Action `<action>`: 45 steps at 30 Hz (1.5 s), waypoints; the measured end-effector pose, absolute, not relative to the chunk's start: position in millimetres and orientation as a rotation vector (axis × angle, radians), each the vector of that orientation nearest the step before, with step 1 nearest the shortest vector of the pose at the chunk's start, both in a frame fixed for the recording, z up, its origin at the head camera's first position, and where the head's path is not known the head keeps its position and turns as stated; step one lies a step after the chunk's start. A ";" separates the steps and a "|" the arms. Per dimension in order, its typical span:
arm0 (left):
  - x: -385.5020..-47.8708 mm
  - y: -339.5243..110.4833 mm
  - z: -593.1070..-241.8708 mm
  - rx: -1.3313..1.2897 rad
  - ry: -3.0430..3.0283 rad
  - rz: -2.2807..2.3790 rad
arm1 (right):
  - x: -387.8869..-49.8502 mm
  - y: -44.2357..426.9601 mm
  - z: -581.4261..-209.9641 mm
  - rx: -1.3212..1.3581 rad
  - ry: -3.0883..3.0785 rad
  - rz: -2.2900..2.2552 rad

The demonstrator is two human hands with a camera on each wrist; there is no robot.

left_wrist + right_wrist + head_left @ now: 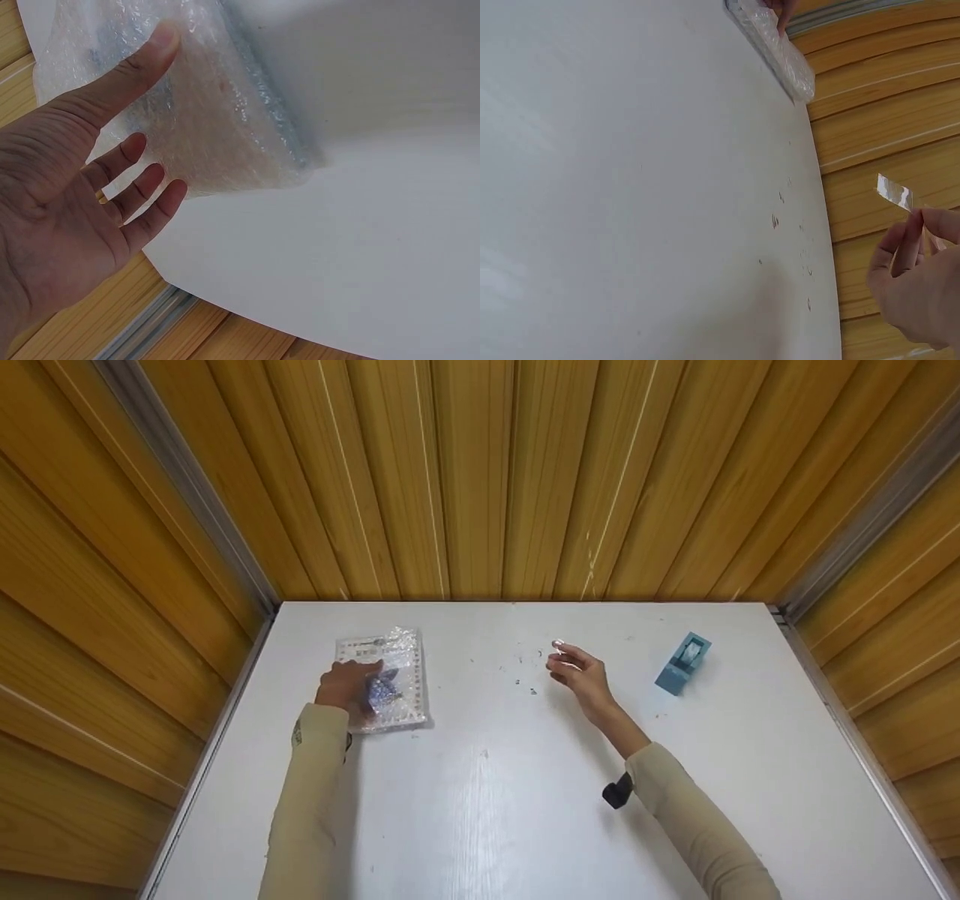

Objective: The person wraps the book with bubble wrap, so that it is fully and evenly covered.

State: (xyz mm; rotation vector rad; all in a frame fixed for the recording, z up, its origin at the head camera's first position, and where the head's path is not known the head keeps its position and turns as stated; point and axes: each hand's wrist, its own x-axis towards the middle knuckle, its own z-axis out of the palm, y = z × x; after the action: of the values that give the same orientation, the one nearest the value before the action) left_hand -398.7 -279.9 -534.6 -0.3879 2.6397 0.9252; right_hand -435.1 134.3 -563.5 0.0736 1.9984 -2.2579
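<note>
A flat package in bubble wrap (405,679) lies at the table's left, a blue patch showing through the wrap. My left hand (346,686) is at its left side, thumb stretched over the wrap (210,142); the other visible fingers are loosely bent beside it. The index finger is hidden in the left wrist view. Raised above the table right of the middle, my right hand (585,679) pinches a short strip of clear tape (895,192) between thumb and fingers. The strip sticks up from the fingertips. A blue tape dispenser (682,664) stands to the right of this hand.
The white table (480,795) has small dark marks (532,691) near its middle. Yellow wood-patterned panels (472,480) rise behind and along both sides. A black wrist device (618,791) sits at the right cuff.
</note>
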 end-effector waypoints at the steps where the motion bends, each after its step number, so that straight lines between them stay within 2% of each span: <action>1: -399.4 -280.3 -534.4 -0.348 2.665 0.866 | -436.8 127.3 -563.9 0.062 1.976 -2.272; 7: -402.5 -281.2 -531.1 -0.127 2.804 0.517 | -445.7 80.0 -567.9 -0.012 1.868 -2.328; 18: -436.4 -295.8 -547.7 -0.124 2.608 0.621 | -448.8 1.4 -572.7 -0.134 1.808 -2.303; 23: -434.9 -293.1 -545.3 -0.055 2.642 0.578 | -449.3 -28.5 -573.4 -0.172 1.865 -2.264; 31: -431.6 -294.9 -548.1 -0.177 2.582 0.686 | -448.9 -76.8 -584.4 -0.240 1.943 -2.241; 38: -428.2 -302.5 -549.9 -0.059 2.656 0.516 | -447.4 -116.0 -594.1 -0.216 1.977 -2.249; 45: -428.8 -304.3 -551.2 -0.080 2.640 0.527 | -440.7 -143.4 -598.7 -0.136 1.991 -2.261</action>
State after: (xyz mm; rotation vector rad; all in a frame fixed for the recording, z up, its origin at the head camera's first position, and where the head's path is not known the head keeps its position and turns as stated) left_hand -428.8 -304.3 -551.2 -0.0801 2.6396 0.5274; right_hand -440.7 -143.4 -598.7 -0.1358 1.9907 -2.2615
